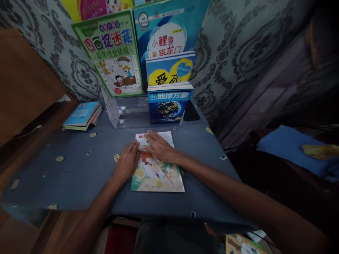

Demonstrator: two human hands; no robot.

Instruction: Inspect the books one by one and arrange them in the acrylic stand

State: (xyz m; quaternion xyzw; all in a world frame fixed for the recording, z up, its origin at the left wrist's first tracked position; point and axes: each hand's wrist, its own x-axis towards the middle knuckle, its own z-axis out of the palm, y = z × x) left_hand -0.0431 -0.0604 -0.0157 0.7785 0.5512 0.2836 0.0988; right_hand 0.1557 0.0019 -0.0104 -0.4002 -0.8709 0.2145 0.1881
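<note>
A thin illustrated book (169,176) lies flat on the grey-blue tablecloth in front of me, its cover facing up. My right hand (160,146) rests palm down across the upper part of the cover, fingers stretched out and hiding much of the title. At the book's upper left edge sits my left hand (129,158), fingers extended and touching the border of the cover. Neither hand grips anything. Just beyond the book stands a clear acrylic rack (112,109) holding several upright books, among them a dark blue one with a globe (169,107) in front.
A small stack of books (82,114) lies at the table's back left. Behind the rack's right side is a dark phone-like slab (191,112). A green picture book (116,56) leans in the rack. Blue cloth (286,148) lies off to the right, beyond the table edge.
</note>
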